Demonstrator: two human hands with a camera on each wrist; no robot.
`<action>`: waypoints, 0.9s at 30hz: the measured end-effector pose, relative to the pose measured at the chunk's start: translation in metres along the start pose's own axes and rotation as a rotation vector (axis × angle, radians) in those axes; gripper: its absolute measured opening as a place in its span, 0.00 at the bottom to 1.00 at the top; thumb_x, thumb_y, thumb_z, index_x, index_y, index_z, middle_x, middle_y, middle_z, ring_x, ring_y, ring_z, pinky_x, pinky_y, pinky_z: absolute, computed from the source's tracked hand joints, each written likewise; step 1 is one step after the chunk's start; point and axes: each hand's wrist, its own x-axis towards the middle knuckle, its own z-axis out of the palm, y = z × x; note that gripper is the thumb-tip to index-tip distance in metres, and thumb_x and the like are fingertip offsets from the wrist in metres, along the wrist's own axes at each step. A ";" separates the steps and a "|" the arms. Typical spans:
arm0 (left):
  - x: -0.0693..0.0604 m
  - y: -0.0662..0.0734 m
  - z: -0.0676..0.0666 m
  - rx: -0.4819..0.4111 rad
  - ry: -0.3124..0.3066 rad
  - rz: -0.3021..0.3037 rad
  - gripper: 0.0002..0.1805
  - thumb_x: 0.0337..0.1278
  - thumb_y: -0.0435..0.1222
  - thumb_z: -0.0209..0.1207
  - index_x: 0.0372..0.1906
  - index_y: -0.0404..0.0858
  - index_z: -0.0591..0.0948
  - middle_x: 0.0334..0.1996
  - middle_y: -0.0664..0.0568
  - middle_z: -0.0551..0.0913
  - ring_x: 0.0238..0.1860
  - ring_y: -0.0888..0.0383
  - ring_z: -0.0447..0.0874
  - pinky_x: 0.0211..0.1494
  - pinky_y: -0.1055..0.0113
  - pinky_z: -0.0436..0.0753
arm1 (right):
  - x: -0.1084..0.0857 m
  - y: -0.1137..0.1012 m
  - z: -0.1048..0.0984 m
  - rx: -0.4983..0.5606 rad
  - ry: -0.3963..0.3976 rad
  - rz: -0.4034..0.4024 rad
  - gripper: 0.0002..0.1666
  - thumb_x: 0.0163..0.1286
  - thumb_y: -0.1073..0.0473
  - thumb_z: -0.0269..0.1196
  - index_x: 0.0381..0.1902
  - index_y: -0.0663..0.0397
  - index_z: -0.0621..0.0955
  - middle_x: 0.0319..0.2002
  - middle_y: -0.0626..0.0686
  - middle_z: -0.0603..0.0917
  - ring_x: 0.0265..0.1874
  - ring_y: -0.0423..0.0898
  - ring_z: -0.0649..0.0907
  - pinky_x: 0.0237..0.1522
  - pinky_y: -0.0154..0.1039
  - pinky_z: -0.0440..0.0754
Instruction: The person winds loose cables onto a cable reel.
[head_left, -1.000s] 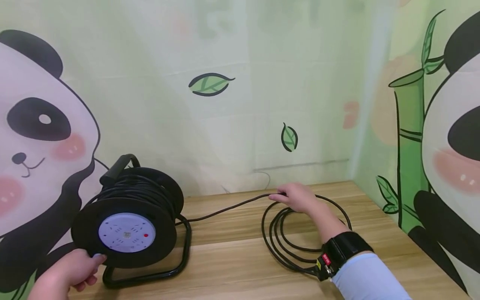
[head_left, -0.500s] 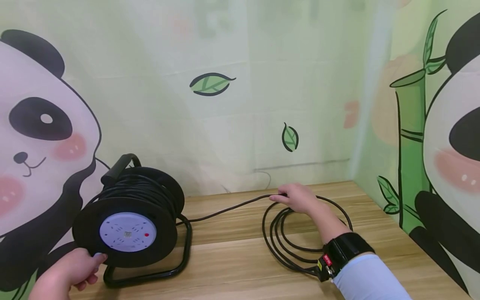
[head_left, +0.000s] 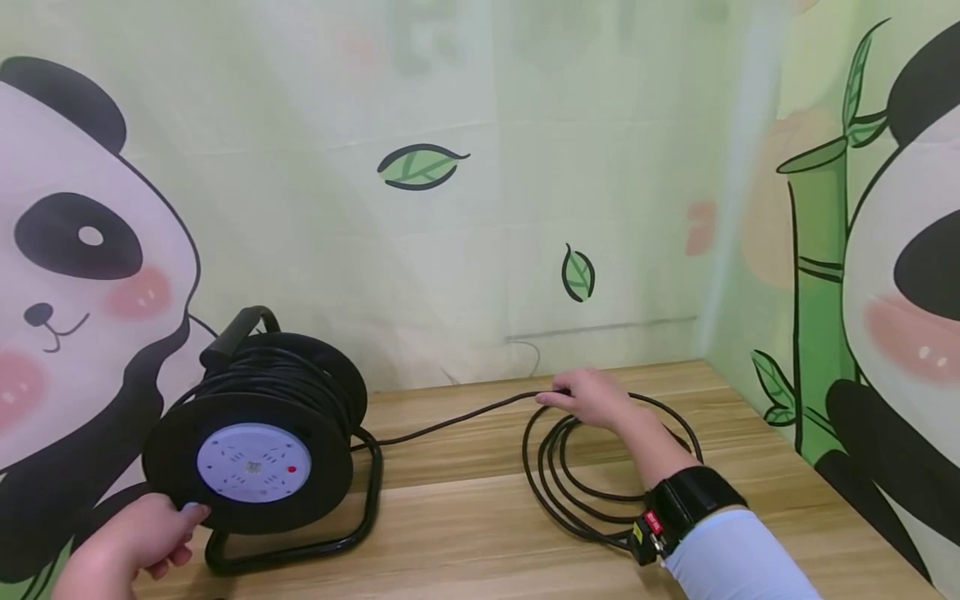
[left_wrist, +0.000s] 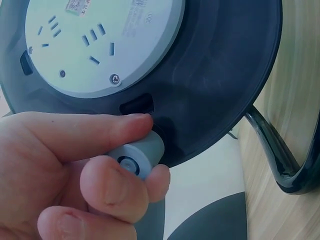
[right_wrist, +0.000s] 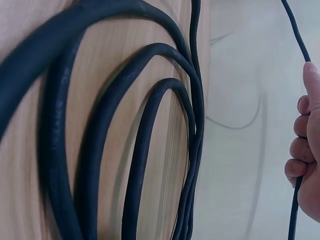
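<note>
A black cable reel (head_left: 247, 467) with a pale socket panel (head_left: 254, 464) stands at the left on a tubular stand. In the left wrist view, my left hand (left_wrist: 95, 170) pinches the reel's grey crank knob (left_wrist: 142, 155) between thumb and fingers, low on the near flange. A black cable (head_left: 457, 419) runs from the drum to the right, slightly raised off the table. My right hand (head_left: 596, 400) grips this cable, its fingers curled round it in the right wrist view. Under the right forearm lie several loose loops of cable (right_wrist: 100, 130), with part of them hidden.
The wooden table (head_left: 450, 533) ends at a printed backdrop (head_left: 450, 250) behind and on the right. A black carry handle (head_left: 228, 337) rises above the drum. The tubular stand (head_left: 375, 500) juts out to the reel's right. A black wrist strap (head_left: 693, 500) sits on the right arm.
Almost nothing differs. The whole head view shifts by a few pixels, while both hands, the reel and the cable loops keep their places.
</note>
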 end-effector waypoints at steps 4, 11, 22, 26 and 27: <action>-0.002 -0.003 -0.002 -0.001 0.033 0.018 0.25 0.78 0.44 0.46 0.24 0.36 0.80 0.20 0.50 0.78 0.25 0.52 0.76 0.41 0.53 0.71 | 0.001 -0.004 0.002 -0.002 -0.011 -0.009 0.26 0.75 0.37 0.59 0.21 0.45 0.72 0.17 0.43 0.69 0.18 0.41 0.69 0.26 0.39 0.66; -0.006 -0.004 -0.008 -0.035 0.109 0.019 0.26 0.78 0.45 0.45 0.27 0.32 0.81 0.21 0.51 0.79 0.25 0.52 0.75 0.40 0.53 0.71 | 0.005 -0.013 0.007 0.000 -0.024 -0.031 0.26 0.74 0.36 0.59 0.21 0.44 0.73 0.17 0.42 0.68 0.19 0.40 0.68 0.26 0.38 0.66; -0.023 0.004 -0.018 -0.044 0.230 0.019 0.35 0.80 0.52 0.38 0.24 0.35 0.82 0.17 0.51 0.77 0.26 0.52 0.74 0.44 0.47 0.69 | 0.011 -0.034 0.012 0.008 -0.062 -0.045 0.28 0.74 0.33 0.57 0.21 0.44 0.72 0.18 0.42 0.68 0.19 0.40 0.69 0.26 0.38 0.67; -0.026 0.008 -0.022 -0.021 0.295 0.024 0.39 0.79 0.57 0.34 0.21 0.37 0.82 0.15 0.51 0.76 0.28 0.53 0.76 0.46 0.45 0.69 | 0.012 -0.044 0.013 0.006 -0.061 -0.057 0.28 0.74 0.33 0.57 0.21 0.43 0.71 0.18 0.41 0.68 0.19 0.39 0.68 0.26 0.37 0.66; -0.027 0.008 -0.022 -0.014 0.312 0.020 0.40 0.78 0.58 0.33 0.21 0.38 0.82 0.15 0.51 0.77 0.29 0.52 0.77 0.47 0.44 0.70 | 0.013 -0.046 0.014 0.000 -0.061 -0.060 0.28 0.74 0.33 0.57 0.21 0.43 0.71 0.17 0.40 0.67 0.18 0.39 0.68 0.26 0.37 0.66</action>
